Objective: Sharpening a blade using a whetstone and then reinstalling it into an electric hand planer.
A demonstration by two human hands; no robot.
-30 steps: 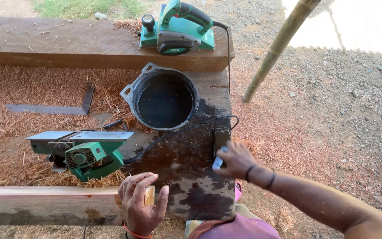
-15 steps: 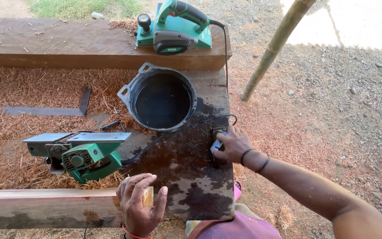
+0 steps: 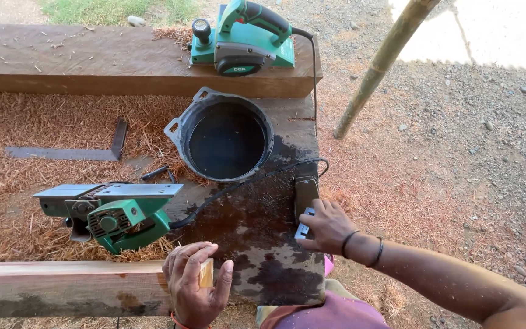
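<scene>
My right hand (image 3: 330, 225) pinches a small silvery blade (image 3: 303, 226) flat against the near end of a dark sharpening stone (image 3: 305, 190). The stone lies on a wet, dark board (image 3: 257, 244). My left hand (image 3: 195, 285) is cupped over the end of a pale wooden plank (image 3: 62, 286) at the bottom left, fingers wrapped over its end face. A green electric planer (image 3: 117, 213) lies on its side just left of the wet board, its black cord running past the stone.
A black basin of water (image 3: 226, 141) stands beyond the stone. A second green planer (image 3: 245, 39) rests on a thick beam (image 3: 80, 61) at the back. A steel square (image 3: 68, 151) lies on wood shavings at left. A bamboo pole (image 3: 385, 61) leans at right over gravel.
My right hand slid the blade away along the stone toward the basin, then drew it back to the near end. My left hand stayed on the plank end.
</scene>
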